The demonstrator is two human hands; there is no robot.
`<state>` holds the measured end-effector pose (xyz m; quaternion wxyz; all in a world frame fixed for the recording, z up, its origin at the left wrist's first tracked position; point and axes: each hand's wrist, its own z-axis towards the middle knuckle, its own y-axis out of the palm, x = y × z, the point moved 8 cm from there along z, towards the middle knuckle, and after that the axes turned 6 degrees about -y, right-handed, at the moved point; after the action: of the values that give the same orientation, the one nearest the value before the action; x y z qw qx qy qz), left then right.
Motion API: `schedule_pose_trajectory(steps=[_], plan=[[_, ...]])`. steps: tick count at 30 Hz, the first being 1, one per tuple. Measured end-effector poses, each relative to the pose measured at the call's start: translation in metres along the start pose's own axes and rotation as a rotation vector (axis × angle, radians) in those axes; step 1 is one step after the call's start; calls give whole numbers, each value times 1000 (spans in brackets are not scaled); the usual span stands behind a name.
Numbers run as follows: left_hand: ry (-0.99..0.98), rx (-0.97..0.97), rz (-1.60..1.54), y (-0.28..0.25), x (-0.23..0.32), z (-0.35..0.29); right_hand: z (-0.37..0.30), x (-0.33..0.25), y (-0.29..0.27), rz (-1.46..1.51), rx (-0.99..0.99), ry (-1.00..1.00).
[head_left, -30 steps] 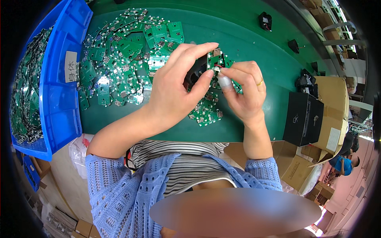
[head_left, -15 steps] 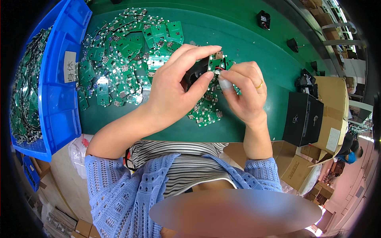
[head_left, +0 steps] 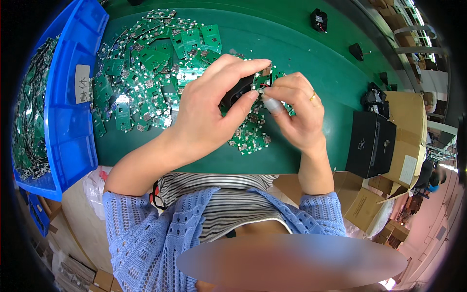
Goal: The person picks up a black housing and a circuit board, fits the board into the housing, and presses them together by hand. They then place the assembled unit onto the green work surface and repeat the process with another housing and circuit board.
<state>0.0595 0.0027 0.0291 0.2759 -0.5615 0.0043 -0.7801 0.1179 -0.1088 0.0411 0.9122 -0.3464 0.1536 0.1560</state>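
Observation:
My left hand (head_left: 204, 102) is closed around a black plastic housing (head_left: 236, 93), thumb on the near side and index finger stretched along the far side. A green circuit board (head_left: 263, 73) shows at the housing's right end, next to my left fingertips. There, thumb and index finger of my right hand (head_left: 300, 109) pinch by a thin red wire (head_left: 264, 86); the fingertips hide its end, and a connector cannot be made out. A whitish cover wraps the right thumb tip. Below both hands lies a small group of green circuit boards (head_left: 250, 140).
A large heap of circuit boards (head_left: 151, 58) spreads over the green table (head_left: 311, 155) at left. Beside it stands a blue bin (head_left: 73, 141) full of boards. Black housings (head_left: 319, 20) lie along the far right. A black box (head_left: 366, 146) and cardboard box (head_left: 406, 131) stand right.
Both hands have shifted very slightly left with the housing. The right fingertips stay pinched at the wire beside the board.

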Motion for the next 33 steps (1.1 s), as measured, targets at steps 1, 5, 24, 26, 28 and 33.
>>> schedule_pose_trajectory(steps=[1,5,24,26,28,33], plan=[[-14,-10,0,0,-1,0,0,1,1,-1,-1,0],[-1,0,14,1,-3,1,0,3,2,-24,0,-26],[-57,84,-130,12,-19,-8,-33,39,32,773,202,731],[-2,103,-106,10,-15,-8,-24,35,26,685,274,620],[-68,79,-87,9,-14,-5,-24,41,28,684,265,603],[-110,41,-174,11,-27,3,-30,53,26,616,234,728]])
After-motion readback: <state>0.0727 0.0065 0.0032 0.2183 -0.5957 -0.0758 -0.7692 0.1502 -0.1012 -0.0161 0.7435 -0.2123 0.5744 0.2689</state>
